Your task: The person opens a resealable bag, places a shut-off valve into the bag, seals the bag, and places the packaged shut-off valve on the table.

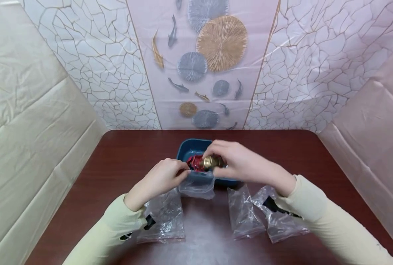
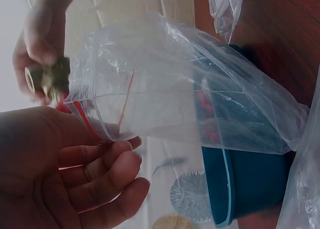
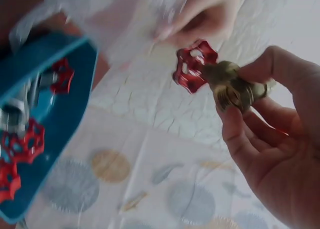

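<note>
From where I'm standing, with twelve o'clock straight ahead of the seated person, a brass valve [image 1: 208,162] is raised in the right hand [image 1: 237,162]. Its fingers are clamped on the brass body, and the red handwheel [image 3: 196,66] juts out past the fingertips towards nine o'clock, just beside the mouth of a clear zip-seal bag [image 1: 196,187]. The left hand [image 1: 160,180] pinches that bag at its mouth; the bag hangs at about four o'clock from those fingers. I can't tell whether the wheel touches the plastic.

At twelve from the bag sits a blue plastic bin [image 1: 194,140], and in it lie more valves [image 3: 25,139] with red handwheels and greyish metal bodies. On the dark red-brown surface [image 1: 143,147], other clear bags lie flat: one [image 1: 166,221] at seven o'clock from the bin, one [image 1: 244,213] at five, another [image 1: 284,224] at four.
</note>
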The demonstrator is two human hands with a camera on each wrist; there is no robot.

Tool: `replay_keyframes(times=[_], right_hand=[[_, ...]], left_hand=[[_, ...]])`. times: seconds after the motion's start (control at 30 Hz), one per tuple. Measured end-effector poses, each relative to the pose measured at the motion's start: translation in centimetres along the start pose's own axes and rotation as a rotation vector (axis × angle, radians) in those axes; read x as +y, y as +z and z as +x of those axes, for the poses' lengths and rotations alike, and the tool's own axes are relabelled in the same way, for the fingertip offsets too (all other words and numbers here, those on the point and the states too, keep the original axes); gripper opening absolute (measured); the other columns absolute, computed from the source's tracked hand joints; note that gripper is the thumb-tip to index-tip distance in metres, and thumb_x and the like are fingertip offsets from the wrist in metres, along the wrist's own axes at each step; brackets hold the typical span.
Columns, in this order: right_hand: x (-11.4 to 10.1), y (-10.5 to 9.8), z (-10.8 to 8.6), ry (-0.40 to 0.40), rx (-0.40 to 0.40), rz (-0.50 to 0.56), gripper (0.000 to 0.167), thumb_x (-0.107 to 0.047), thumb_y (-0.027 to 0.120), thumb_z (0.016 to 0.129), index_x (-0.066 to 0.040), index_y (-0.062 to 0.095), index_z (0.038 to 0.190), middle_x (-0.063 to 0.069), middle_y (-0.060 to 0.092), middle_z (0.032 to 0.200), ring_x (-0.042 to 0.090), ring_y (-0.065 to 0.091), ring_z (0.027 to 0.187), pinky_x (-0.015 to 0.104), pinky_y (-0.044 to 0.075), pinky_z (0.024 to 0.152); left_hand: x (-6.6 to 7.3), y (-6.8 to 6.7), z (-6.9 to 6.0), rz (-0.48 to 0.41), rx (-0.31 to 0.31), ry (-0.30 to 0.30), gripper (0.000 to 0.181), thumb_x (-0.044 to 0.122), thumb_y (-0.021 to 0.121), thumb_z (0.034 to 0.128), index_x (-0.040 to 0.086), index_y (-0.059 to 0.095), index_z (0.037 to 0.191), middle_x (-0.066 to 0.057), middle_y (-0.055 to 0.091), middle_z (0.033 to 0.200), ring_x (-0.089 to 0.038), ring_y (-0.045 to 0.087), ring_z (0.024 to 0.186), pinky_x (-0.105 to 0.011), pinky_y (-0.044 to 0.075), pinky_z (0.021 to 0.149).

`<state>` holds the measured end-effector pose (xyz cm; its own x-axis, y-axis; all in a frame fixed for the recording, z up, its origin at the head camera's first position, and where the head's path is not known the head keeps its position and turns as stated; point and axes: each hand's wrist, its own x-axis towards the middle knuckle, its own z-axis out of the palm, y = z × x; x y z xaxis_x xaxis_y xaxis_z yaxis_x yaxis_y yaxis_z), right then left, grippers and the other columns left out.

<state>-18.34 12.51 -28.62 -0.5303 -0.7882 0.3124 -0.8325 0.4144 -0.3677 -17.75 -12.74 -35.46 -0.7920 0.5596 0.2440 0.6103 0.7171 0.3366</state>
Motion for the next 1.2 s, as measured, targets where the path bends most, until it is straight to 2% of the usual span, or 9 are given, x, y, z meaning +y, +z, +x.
replay_keyframes(times=[0.1,0.23,0.47,0.57,0.7,0.8,1.0,1.2], right_hand=[[-0.8,0.8,-0.4,-0.016,-0.073,0.018,0.030,-0.007,0.069,0.079,-0.013,0.068,0.109,-0.008,0.057,0.097,0.006,0.051,0.080,0.023,0.046,0.067],[-1.2,2.0,-0.3,0.021,-0.161,0.020,0.030,-0.008,0.070,0.079,-0.012,0.070,0.110,-0.008,0.057,0.096,0.008,0.052,0.078,0.023,0.046,0.065],[-1.3,5.3,0.9,0.057,-0.253,-0.059,0.025,-0.007,0.076,0.080,-0.006,0.073,0.105,0.001,0.064,0.095,0.008,0.055,0.078,0.022,0.048,0.067],[-1.5,6.6,1.0,0.101,-0.291,-0.069,0.020,-0.006,0.077,0.080,-0.006,0.073,0.099,0.000,0.064,0.089,0.008,0.050,0.071,0.022,0.044,0.063],[-1.3,7.7,0.8,0.159,-0.319,-0.072,0.012,-0.002,0.077,0.079,-0.009,0.069,0.085,-0.007,0.050,0.067,0.008,0.037,0.060,0.024,0.033,0.055],[-0.7,8.2,0.5,0.208,-0.319,-0.090,0.014,0.000,0.075,0.078,-0.011,0.066,0.078,-0.008,0.038,0.057,0.008,0.031,0.053,0.024,0.027,0.050],[0.7,9.1,0.2,0.227,-0.326,-0.190,0.020,-0.005,0.076,0.078,-0.016,0.062,0.070,-0.007,0.039,0.053,0.009,0.034,0.052,0.026,0.027,0.048],[1.2,10.2,0.6,0.247,-0.376,-0.182,0.034,-0.007,0.075,0.080,-0.020,0.049,0.063,-0.007,0.032,0.052,0.009,0.030,0.052,0.026,0.025,0.049]], left_hand=[[-0.2,0.0,0.1,0.001,-0.012,0.014,0.014,0.015,0.068,0.0962,0.013,0.072,0.083,0.010,0.052,0.062,-0.006,0.044,0.054,-0.024,0.039,0.052],[-0.2,-0.2,0.2,-0.009,-0.004,0.017,0.011,0.015,0.068,0.0968,0.011,0.074,0.088,0.009,0.057,0.067,-0.006,0.045,0.055,-0.024,0.040,0.053],[0.1,0.4,-0.1,-0.050,-0.063,0.034,0.012,0.013,0.063,0.1000,0.009,0.071,0.091,0.007,0.055,0.068,-0.008,0.046,0.057,-0.025,0.041,0.056],[0.3,0.9,-0.2,-0.059,-0.076,0.036,0.013,0.013,0.062,0.1009,0.010,0.071,0.092,0.006,0.058,0.072,-0.007,0.049,0.060,-0.025,0.044,0.058],[0.5,1.8,0.2,-0.073,-0.076,0.042,0.014,0.013,0.062,0.1012,0.011,0.070,0.090,0.006,0.058,0.072,-0.007,0.048,0.060,-0.025,0.043,0.058],[0.7,2.6,0.9,-0.088,-0.083,0.067,0.017,0.013,0.060,0.1021,0.012,0.068,0.087,0.007,0.054,0.070,-0.007,0.046,0.058,-0.024,0.041,0.057],[0.8,3.7,1.6,-0.093,-0.113,0.101,0.020,0.012,0.060,0.1020,0.009,0.066,0.083,0.007,0.052,0.067,-0.007,0.046,0.058,-0.022,0.040,0.057],[0.0,4.4,1.2,-0.074,-0.136,0.065,0.020,0.012,0.060,0.1018,0.013,0.063,0.082,0.008,0.050,0.066,-0.006,0.043,0.056,-0.021,0.038,0.055]])
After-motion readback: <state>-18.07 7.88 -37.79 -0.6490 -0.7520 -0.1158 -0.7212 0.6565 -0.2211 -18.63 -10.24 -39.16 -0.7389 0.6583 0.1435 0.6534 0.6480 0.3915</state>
